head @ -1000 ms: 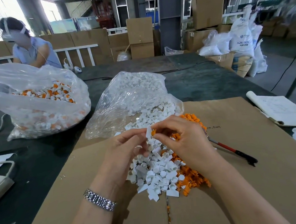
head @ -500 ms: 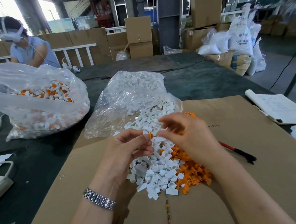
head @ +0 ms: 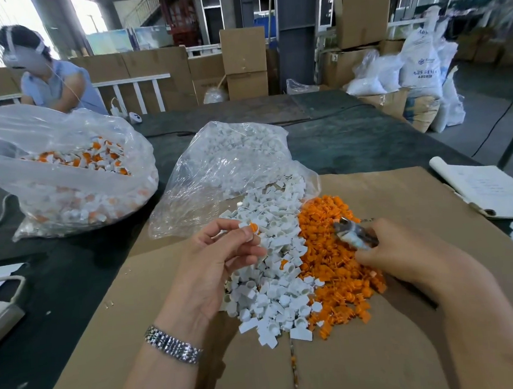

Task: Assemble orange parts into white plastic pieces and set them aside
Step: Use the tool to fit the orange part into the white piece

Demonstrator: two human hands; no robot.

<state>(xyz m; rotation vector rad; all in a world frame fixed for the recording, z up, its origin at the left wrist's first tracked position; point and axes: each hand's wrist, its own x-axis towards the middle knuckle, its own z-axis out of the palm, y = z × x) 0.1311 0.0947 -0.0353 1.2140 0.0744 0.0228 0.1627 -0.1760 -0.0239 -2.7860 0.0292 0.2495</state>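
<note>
Left hand (head: 223,256) pinches 1 white piece with orange insert (head: 249,228) above the white pile (head: 272,271), presumably for seating. Right hand (head: 393,246) grips a blurred tool (head: 353,233).

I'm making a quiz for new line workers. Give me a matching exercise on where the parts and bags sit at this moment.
Things:
1. loose orange parts
2. loose white pieces
3. bag of assembled pieces
4. white piece with orange insert

Places:
A. pinched in the left hand
B. far left on the dark table
C. right half of the pile on the cardboard
D. left half of the pile on the cardboard

Pairs: 1-C, 2-D, 3-B, 4-A
</note>
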